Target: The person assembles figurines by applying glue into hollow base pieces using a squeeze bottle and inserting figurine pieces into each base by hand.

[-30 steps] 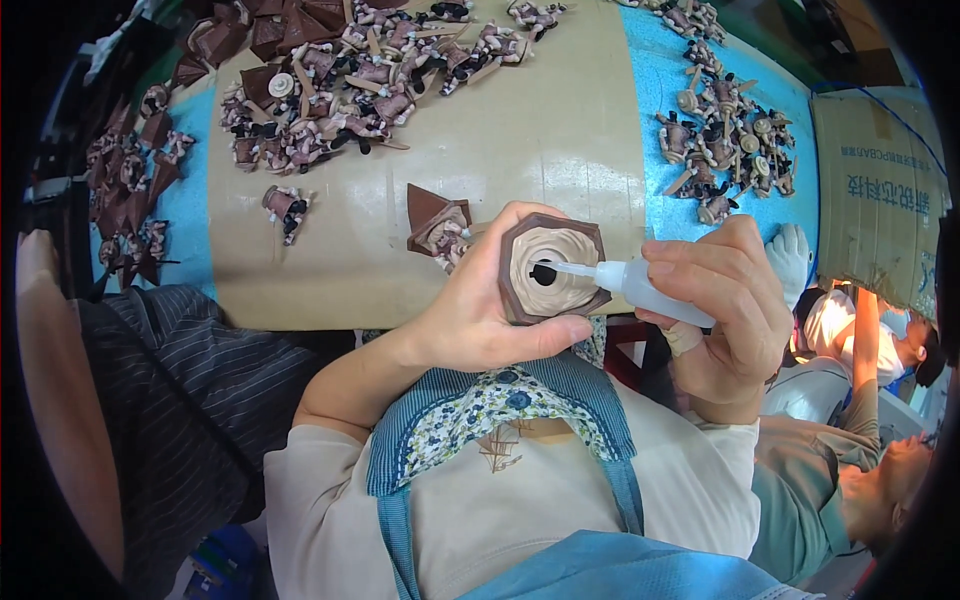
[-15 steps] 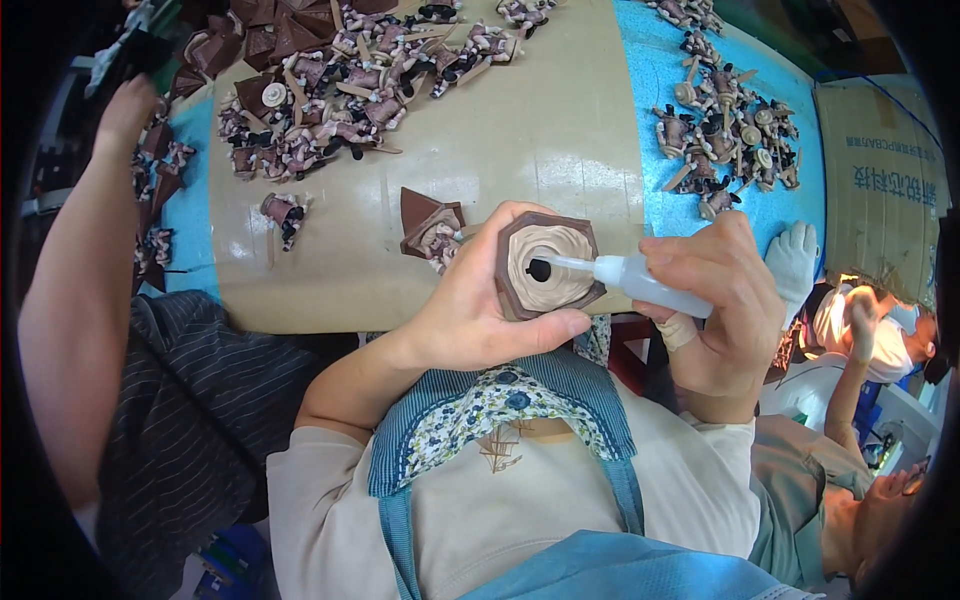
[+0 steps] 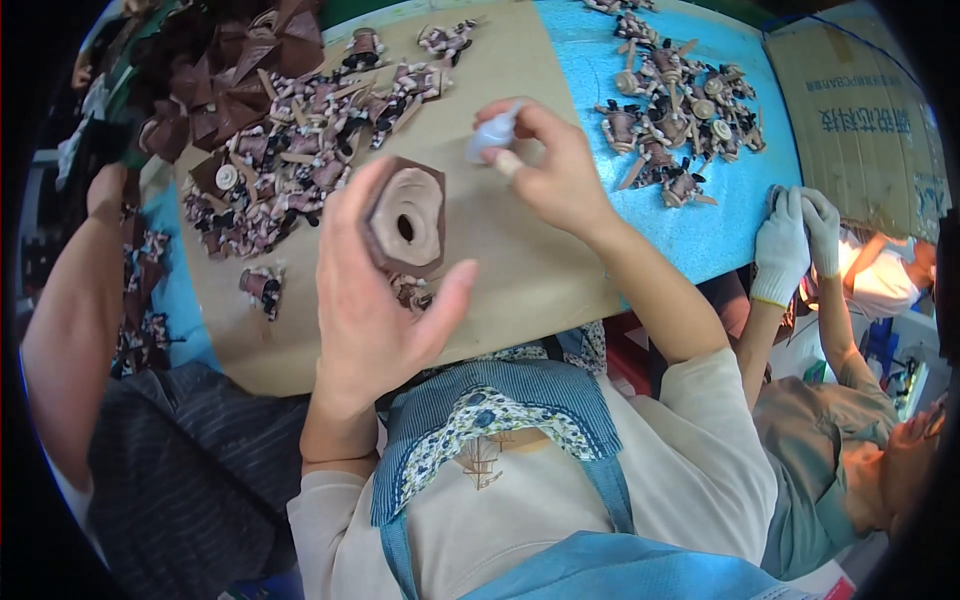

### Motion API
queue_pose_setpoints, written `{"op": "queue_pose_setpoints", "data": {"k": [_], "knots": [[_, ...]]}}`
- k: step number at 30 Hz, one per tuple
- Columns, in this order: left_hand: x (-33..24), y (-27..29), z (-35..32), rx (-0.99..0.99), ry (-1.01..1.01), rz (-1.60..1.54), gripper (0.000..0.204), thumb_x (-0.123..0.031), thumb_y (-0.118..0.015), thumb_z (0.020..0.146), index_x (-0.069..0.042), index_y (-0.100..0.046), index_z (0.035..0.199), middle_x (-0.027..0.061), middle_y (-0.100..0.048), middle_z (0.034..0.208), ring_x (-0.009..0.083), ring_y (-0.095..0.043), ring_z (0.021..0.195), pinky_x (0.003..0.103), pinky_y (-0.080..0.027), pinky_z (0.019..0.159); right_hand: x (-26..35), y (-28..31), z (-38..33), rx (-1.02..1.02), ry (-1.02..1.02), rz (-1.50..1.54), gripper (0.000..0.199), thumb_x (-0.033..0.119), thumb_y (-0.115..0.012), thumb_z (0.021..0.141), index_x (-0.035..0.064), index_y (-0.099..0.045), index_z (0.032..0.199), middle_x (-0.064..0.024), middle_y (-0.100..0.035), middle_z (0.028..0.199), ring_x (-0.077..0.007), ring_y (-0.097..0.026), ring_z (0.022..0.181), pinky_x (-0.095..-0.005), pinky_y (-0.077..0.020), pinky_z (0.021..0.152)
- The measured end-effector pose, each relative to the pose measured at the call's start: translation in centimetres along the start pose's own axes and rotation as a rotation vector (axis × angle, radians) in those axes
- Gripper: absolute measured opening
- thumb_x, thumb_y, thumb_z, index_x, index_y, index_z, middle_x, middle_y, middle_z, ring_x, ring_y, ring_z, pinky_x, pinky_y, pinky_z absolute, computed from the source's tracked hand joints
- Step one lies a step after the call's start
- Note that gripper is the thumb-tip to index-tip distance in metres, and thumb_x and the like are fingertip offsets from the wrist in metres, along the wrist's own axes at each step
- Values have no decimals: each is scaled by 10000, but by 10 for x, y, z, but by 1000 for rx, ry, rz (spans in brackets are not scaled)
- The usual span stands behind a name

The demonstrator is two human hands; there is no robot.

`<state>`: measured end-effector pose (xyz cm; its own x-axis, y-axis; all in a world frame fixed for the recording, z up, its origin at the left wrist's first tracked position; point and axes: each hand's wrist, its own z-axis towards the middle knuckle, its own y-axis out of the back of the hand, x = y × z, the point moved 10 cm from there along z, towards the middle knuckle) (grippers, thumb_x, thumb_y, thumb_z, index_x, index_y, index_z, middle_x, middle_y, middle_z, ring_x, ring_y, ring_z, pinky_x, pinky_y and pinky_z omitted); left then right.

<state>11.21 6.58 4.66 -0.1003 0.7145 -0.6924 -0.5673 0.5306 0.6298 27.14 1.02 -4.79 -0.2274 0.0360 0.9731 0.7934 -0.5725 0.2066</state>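
My left hand (image 3: 365, 285) is curled round the side of a brown six-sided hollow piece (image 3: 378, 225), its thumb apart from the rim. The beige inside, with a dark hole in the middle, faces up; fingers behind the piece are hidden. A small figure (image 3: 412, 291) shows partly below it, beside my thumb. In my right hand (image 3: 540, 160), up over the table, is a small translucent squeeze bottle (image 3: 492, 137), blurred, its thin nozzle tilted upward. Nozzle and piece are apart.
A heap of small figures (image 3: 290, 150) lies at the far left beside brown pointed pieces (image 3: 235, 80). One figure (image 3: 262, 288) lies alone. More figures (image 3: 680, 115) cover a blue mat (image 3: 590, 90) at right. A co-worker's gloved hands (image 3: 785, 245) are near the mat's edge; another person's arm (image 3: 80, 290) is at left.
The bottle's nozzle has left the hollow piece, and my right hand has carried the bottle up and left. My left hand has shifted left with the piece. Gloved hands at right have come together.
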Motion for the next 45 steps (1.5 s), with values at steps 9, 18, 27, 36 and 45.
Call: {"op": "queue_pose_setpoints", "data": {"k": [9,18,27,36,45], "knots": [[18,16,-8,-227,-13,-317,690,10,-700,731,54,-336,1316,205,-474,1255,275,-519,1148,354,-423,971,30,65,11,-16,276,-1030,497,-11,-565,737,36,-520,1229,-149,-570,1174,-320,-479,1175,-444,-382,981],[1,9,-13,-388,-230,-379,693,79,-739,680,-77,-272,1168,228,-435,1236,343,-514,1163,447,-430,984,19,76,-6,221,185,-1284,405,-15,-617,754,26,-564,1153,-146,-545,1076,-318,-487,1142,-525,-337,996],[-6,30,-29,-654,-373,-347,774,39,-818,623,-143,-232,1095,146,-402,1162,319,-549,1085,533,-398,1003,41,68,-32,-19,21,-275,201,158,-579,930,11,-509,1046,-77,-591,895,-155,-560,831,-267,-444,751],[0,36,-35,-722,-400,-440,786,31,-815,626,-143,-228,1120,154,-421,1169,275,-561,1058,510,-394,1008,43,24,-60,55,-63,356,327,121,-693,849,24,-488,1085,-62,-542,1042,-119,-553,876,-271,-491,754],[17,-26,-25,5,172,-1026,782,-131,-791,710,15,-326,1322,140,-511,1204,188,-553,1064,320,-453,926,96,18,-64,202,134,203,306,74,-692,821,22,-493,1047,-81,-520,1017,-137,-516,914,-267,-445,800]]}}
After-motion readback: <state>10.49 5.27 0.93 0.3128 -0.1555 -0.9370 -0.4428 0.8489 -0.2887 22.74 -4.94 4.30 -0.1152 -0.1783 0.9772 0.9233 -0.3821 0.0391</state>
